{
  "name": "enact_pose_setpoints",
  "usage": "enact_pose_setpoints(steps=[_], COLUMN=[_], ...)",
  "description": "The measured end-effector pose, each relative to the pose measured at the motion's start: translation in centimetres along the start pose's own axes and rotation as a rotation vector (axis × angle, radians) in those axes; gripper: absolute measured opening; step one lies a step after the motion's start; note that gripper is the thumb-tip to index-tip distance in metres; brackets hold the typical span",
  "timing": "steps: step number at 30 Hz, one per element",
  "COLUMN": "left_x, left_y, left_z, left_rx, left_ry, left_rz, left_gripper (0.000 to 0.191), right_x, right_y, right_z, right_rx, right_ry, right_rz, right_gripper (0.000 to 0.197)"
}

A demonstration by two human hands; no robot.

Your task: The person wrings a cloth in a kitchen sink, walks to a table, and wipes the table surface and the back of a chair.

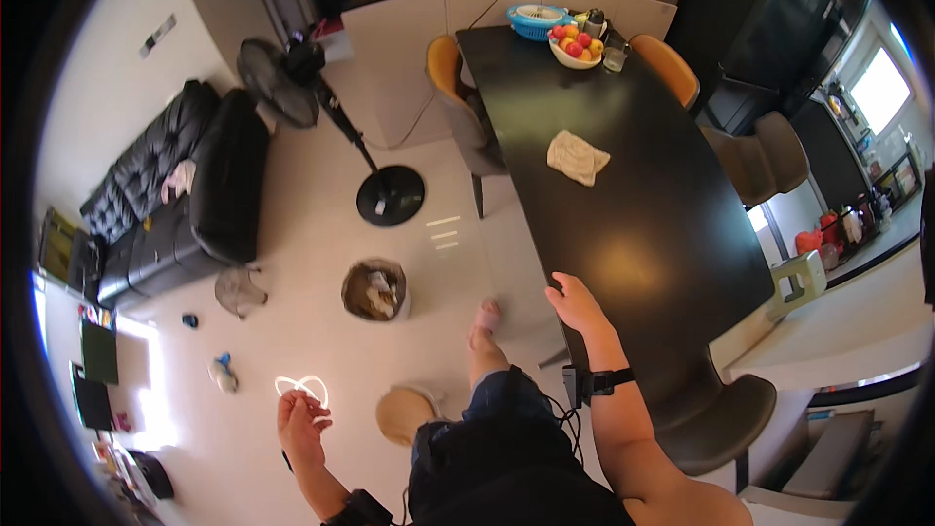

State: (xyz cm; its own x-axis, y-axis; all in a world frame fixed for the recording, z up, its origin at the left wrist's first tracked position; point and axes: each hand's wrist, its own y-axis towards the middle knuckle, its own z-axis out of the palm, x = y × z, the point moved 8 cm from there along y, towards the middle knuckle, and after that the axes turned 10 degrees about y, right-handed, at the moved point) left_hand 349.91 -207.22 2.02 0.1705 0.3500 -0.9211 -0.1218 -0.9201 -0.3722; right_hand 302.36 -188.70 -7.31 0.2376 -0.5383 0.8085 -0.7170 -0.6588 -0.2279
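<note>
My left hand [301, 427] is raised over the tiled floor at lower left, its fingers loosely curled. A bright white looped shape [313, 382] shows right at its fingertips. It looks like a lamp's reflection on the floor, but I cannot tell whether the fingers hold anything. My right hand [581, 307] is over the near left edge of the dark dining table [628, 212], thumb apart from the fingers and nothing in it. Whether it touches the tabletop is unclear. Farther up the table lies a crumpled pale cloth [577, 158].
A waste bin [350, 292] with rubbish, a round tan-topped stool [404, 415] and a black pedestal fan [391, 195] stand on the floor. Chairs [467, 117] flank the table. A fruit bowl [573, 58], blue basket [531, 28] and glass [613, 58] sit at its far end.
</note>
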Motion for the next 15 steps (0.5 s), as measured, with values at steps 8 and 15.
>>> enact_pose_setpoints(steps=[8, 15], left_x=[-12.0, -17.1], left_y=[15.0, 24.2], left_z=[11.7, 25.7], left_rx=[0.048, 0.310], left_ry=[0.107, 0.260], left_rz=[0.087, 0.043], left_gripper=[0.011, 0.012], right_x=[-0.8, -4.9], right_y=[24.4, 36.2], right_z=[-5.4, -8.1], right_rx=[-0.392, -0.358], right_ry=[-0.208, -0.334], right_rz=[-0.064, 0.335], right_gripper=[0.058, 0.061])
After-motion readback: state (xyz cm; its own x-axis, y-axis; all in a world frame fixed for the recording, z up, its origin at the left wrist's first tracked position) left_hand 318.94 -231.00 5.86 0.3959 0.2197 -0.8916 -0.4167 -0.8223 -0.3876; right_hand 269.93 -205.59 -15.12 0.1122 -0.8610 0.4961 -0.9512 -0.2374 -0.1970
